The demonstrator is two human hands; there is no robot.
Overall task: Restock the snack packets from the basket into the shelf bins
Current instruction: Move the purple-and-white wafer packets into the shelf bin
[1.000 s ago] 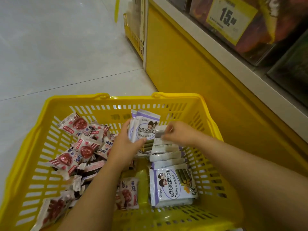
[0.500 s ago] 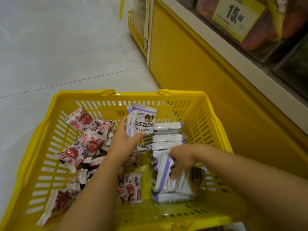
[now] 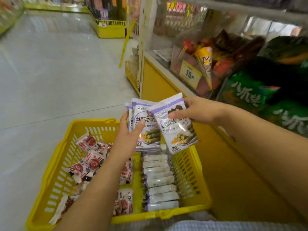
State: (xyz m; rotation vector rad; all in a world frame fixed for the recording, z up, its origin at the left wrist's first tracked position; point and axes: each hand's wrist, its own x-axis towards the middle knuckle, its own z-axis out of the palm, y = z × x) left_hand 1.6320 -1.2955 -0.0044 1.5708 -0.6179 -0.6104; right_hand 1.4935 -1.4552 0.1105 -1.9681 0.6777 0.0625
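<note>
Head view: our left hand (image 3: 128, 139) grips stacked purple packets (image 3: 143, 112); our right hand (image 3: 201, 110) pinches a single packet (image 3: 176, 130) above the basket (image 3: 90, 121).

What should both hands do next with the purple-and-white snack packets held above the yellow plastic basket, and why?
Probably tuck the packet in the right hand onto the stack in the left hand: they overlap above the yellow basket.

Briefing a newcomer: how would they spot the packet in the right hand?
Find the yellow slatted plastic basket. Above its far right corner, the right hand pinches a purple-and-white snack packet. It tilts, overlapping the packets the left hand holds.
</note>
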